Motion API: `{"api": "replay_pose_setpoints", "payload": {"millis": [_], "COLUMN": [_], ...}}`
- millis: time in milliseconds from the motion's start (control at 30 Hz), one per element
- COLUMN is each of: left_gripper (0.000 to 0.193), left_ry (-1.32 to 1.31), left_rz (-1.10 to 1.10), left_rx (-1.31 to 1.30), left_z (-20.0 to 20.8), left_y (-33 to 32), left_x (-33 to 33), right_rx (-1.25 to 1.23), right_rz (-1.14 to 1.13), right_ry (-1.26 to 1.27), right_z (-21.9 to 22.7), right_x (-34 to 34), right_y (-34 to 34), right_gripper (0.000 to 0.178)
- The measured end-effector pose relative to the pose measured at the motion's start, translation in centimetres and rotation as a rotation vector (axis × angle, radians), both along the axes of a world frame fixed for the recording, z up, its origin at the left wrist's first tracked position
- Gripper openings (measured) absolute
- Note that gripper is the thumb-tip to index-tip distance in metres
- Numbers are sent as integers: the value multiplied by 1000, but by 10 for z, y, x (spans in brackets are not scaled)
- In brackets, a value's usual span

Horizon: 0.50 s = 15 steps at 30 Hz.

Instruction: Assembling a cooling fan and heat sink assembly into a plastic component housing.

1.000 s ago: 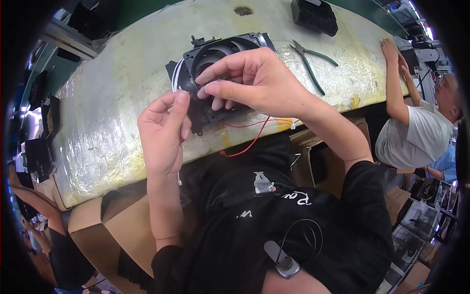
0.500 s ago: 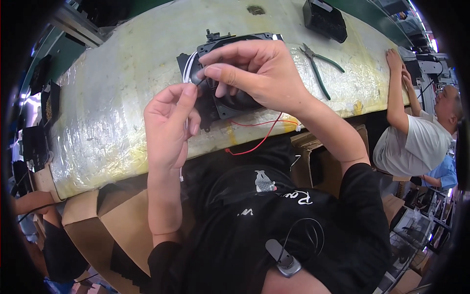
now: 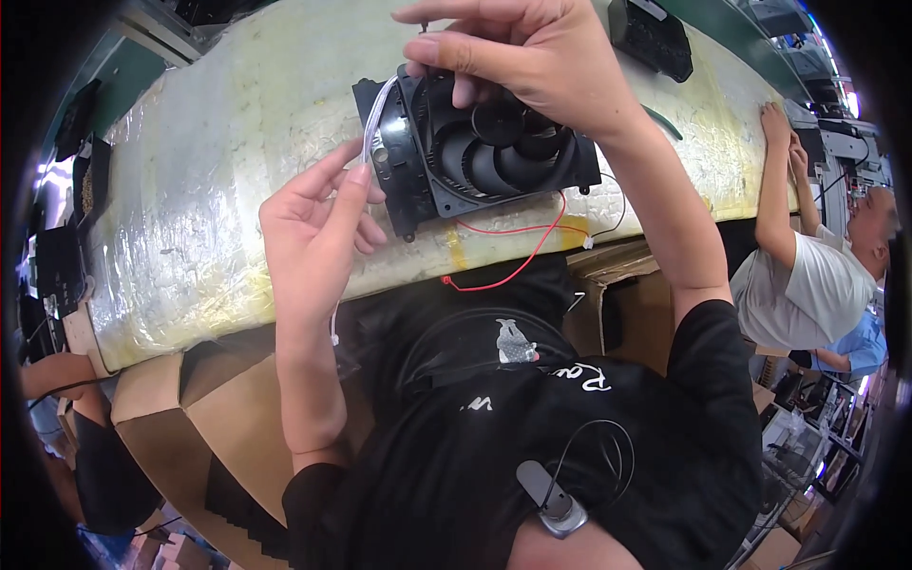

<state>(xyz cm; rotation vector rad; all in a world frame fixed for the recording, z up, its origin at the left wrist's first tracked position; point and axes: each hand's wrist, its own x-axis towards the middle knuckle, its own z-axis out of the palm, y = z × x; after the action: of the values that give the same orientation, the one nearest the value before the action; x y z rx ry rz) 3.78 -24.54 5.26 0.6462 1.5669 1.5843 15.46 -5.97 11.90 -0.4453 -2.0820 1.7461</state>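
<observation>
A black cooling fan (image 3: 503, 157) in a square frame lies on the wrapped bench, fixed to a black housing (image 3: 394, 157). My left hand (image 3: 318, 228) is at the housing's left side, thumb and fingers pinched on a bundle of white wires (image 3: 378, 119); the loose end hangs below the hand with a small white connector (image 3: 334, 339). Above the fan's far edge is my right hand (image 3: 532, 62), thumb and forefinger closed on a thin black strand (image 3: 425, 28), whose exact kind I cannot make out. A red wire (image 3: 513, 275) trails from the fan toward me.
Behind my right wrist shows a green handle of pliers (image 3: 663, 123). A black bin (image 3: 651, 38) stands at the far right of the bench (image 3: 209, 218). Open cardboard boxes (image 3: 152, 408) sit below the near edge. A co-worker (image 3: 817, 275) works at the right.
My right hand has moved up and away from my left, drawing the black strand with it, and uncovers the fan. My left hand has shifted slightly left and down, still on the white wires.
</observation>
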Motion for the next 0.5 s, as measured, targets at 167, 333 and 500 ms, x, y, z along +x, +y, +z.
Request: {"api": "replay_pose_setpoints", "payload": {"millis": [167,333,500], "left_gripper": [32,32,32], "left_ry": [-6,-33,-50], "left_rz": [-45,-46,-61], "left_rx": [-2,-9,-5], "left_z": [2,2,2], "left_y": [-2,-3,-2], "left_x": [-4,-6,-6], "right_rx": [-34,-9,33], "right_rz": [-36,-71,-92], "right_ry": [23,-50,17], "right_z": [-3,-2,-11], "right_x": [-8,-14,-20], "right_y": [1,2,-1], "right_gripper": [21,18,16]}}
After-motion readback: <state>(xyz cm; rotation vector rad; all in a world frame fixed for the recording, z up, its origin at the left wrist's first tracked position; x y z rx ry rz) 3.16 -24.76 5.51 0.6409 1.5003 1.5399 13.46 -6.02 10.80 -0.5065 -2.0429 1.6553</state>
